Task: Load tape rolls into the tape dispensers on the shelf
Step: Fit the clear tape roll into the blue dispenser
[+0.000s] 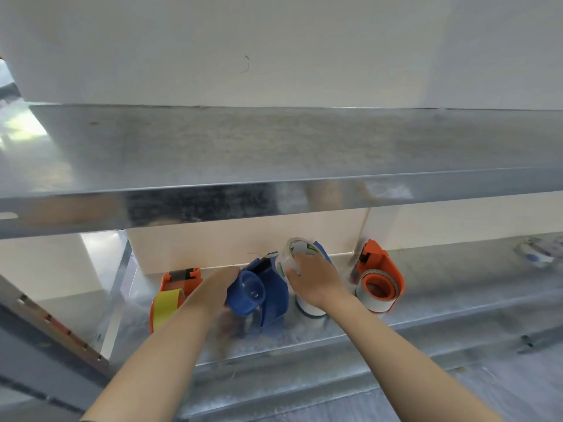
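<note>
on the lower shelf (365, 333), it's all happening around the blue dispenser (275, 303). off to its left, an orange dispenser (181, 280) is sitting with a yellow roll (166, 306) already seated in it. tight against the blue dispenser's left side, the left hand (219, 283) is gripping the body, fingers curling behind it, and it's holding the thing tilted so the empty hub (254, 289) is facing the camera. just above and right of the blue dispenser, the clear tape roll (294, 248) is hanging up in the air, off the shelf, its lower edge touching or almost touching the blue frame, i can't tell which. the right hand (316, 280) is clamping it from the right, fingers curling round the rim, none of them spreading. that roll is looking light and rigid to me, glossy on the outside so likely a bit slippery, and i'm judging the rim to be the place to hold it, keeping the core clear for the hub. under that hand, just right of the blue dispenser, a spare white roll (309, 310) is standing on the shelf. further right, well apart, a second orange dispenser (373, 254) is carrying a pale roll (364, 296). far right of the blue dispenser, a small blurred object (534, 254) is lying, too smeared to name.
</note>
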